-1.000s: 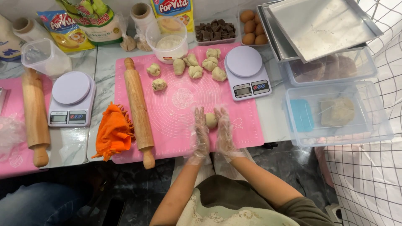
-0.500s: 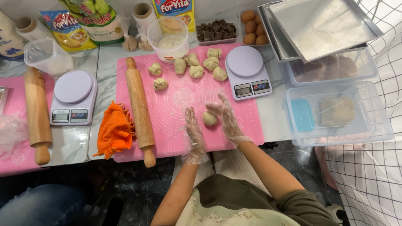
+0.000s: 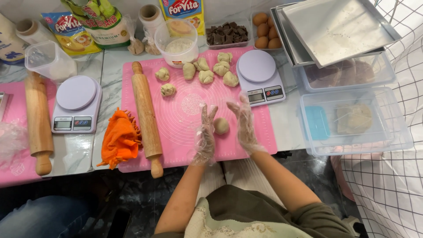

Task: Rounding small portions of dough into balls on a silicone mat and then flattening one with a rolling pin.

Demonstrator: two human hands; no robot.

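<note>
Now both open gloved hands, left (image 3: 205, 134) and right (image 3: 243, 123), flank one dough ball (image 3: 221, 126); seven dough lumps (image 3: 202, 72) behind.

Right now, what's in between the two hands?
In the head view, a round dough ball sits on the pink mat between the left hand and right hand.

Yellow-green bags (image 3: 88, 24) at back; scale screens (image 3: 63, 124) (image 3: 254, 95) flank the mat

Pale marble-patterned worktop (image 3: 112, 94), dark veined floor (image 3: 132, 198) below, even bright light overhead
</note>
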